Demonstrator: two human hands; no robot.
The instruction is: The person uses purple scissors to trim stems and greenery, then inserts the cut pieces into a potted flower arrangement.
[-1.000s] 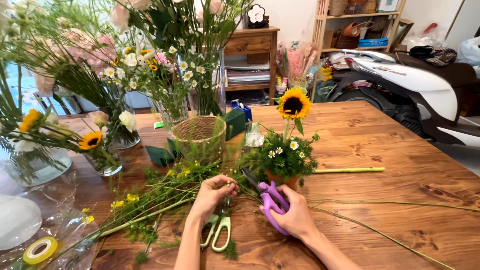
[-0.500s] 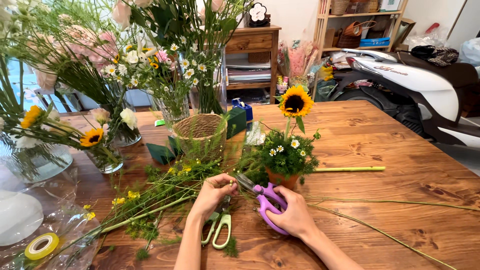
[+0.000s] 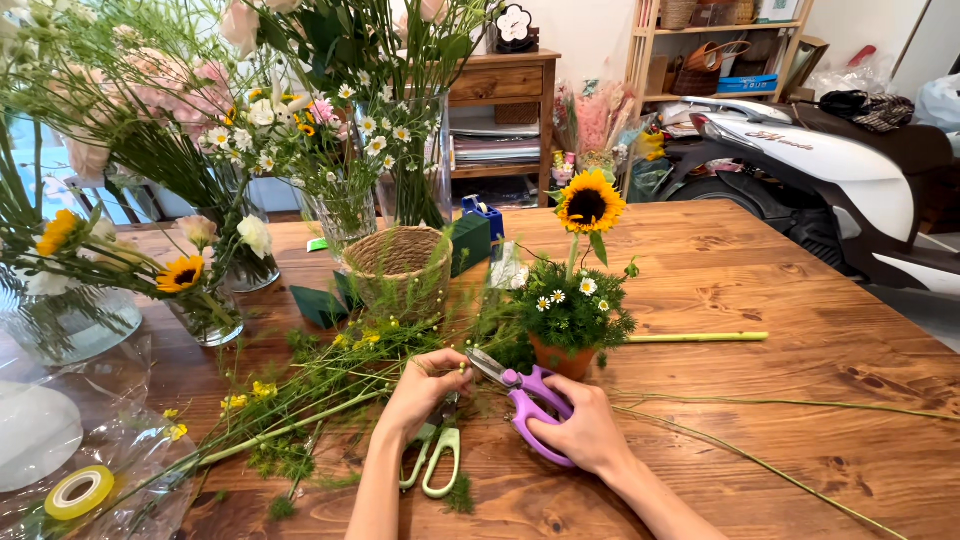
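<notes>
My right hand (image 3: 583,432) grips purple-handled scissors (image 3: 528,393), blades pointing left toward my left hand. My left hand (image 3: 425,388) pinches a thin green stem with small white flowers (image 3: 330,375) from the loose greenery lying on the wooden table (image 3: 800,310). Just behind the scissors stands a small terracotta pot (image 3: 562,355) holding a sunflower (image 3: 589,201), daisies and greenery. Green-handled snips (image 3: 437,462) lie on the table under my left wrist.
A woven basket (image 3: 398,266) and green foam blocks (image 3: 468,243) sit behind the greenery. Glass vases of flowers (image 3: 345,215) crowd the left. A yellow tape roll (image 3: 80,492) lies on cellophane at bottom left. A cut stem (image 3: 697,337) lies right; a white scooter (image 3: 830,160) stands beyond.
My right hand has swung the purple scissors leftward, bringing the blades up to the stem in my left hand. My left hand has lifted slightly.
</notes>
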